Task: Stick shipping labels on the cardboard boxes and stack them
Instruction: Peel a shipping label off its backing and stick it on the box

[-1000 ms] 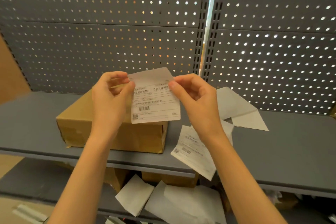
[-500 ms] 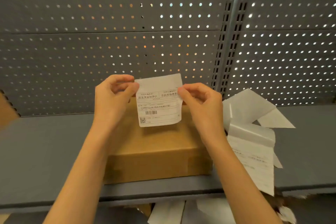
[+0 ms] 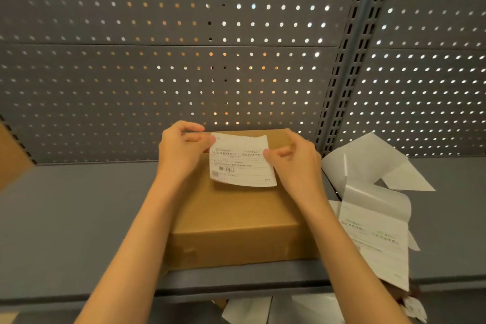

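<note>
While both hands pinch its upper corners, the white printed shipping label (image 3: 242, 160) hangs over the far half of the flat brown cardboard box (image 3: 236, 218), which lies on the grey metal shelf (image 3: 79, 218). The left hand (image 3: 181, 152) grips the top left corner between thumb and curled fingers; the right hand (image 3: 292, 160) pinches the right edge likewise. Whether the lower edge already touches the lid I cannot tell. If one corner lands first, the label could go on crooked or trap a crease, and a sticky back would likely resist lifting. A loose pinch could let it curl and stick to itself. Just right of the box lie loose white backing sheets (image 3: 368, 166) and another printed label sheet (image 3: 376, 239); a sweeping forearm could drag them off the shelf.
</note>
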Motion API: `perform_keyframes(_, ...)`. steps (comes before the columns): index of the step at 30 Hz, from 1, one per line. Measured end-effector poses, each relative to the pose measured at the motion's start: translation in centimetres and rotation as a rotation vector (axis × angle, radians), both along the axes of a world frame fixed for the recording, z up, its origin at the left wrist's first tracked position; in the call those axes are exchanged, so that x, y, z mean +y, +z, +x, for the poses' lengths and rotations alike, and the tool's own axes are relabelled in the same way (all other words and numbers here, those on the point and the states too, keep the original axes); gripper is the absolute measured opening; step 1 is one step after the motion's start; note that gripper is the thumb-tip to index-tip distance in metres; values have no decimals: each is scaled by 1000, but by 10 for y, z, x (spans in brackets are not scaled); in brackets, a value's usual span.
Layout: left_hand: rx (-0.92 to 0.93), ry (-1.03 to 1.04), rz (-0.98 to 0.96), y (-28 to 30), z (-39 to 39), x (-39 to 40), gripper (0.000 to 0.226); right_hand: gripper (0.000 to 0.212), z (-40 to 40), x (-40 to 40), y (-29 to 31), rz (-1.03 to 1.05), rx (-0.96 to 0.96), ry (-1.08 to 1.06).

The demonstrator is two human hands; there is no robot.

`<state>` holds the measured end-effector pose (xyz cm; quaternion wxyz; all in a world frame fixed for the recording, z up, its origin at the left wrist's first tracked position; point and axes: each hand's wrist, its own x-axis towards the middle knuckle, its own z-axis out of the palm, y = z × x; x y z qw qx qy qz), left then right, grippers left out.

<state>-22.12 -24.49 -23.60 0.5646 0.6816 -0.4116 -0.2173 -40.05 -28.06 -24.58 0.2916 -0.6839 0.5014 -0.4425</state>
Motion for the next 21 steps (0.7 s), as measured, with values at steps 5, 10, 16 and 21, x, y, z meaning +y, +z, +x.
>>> perform_keyframes(5,-15,4,61,-10,2,-9,20,10,1,-8,-7,15,86,-2)
perform_keyframes(10,-58,23,85,-18,3,-13,17,11,4,-12,-13,-4,140,-18)
perform_keyframes(16,-217,68,65,-20,2,-13,14,17,9,-10,-9,-61,216,-36)
perform_keyframes(21,-294,88,69,-22,1,-13,13,18,13,-11,-10,-62,242,-35)
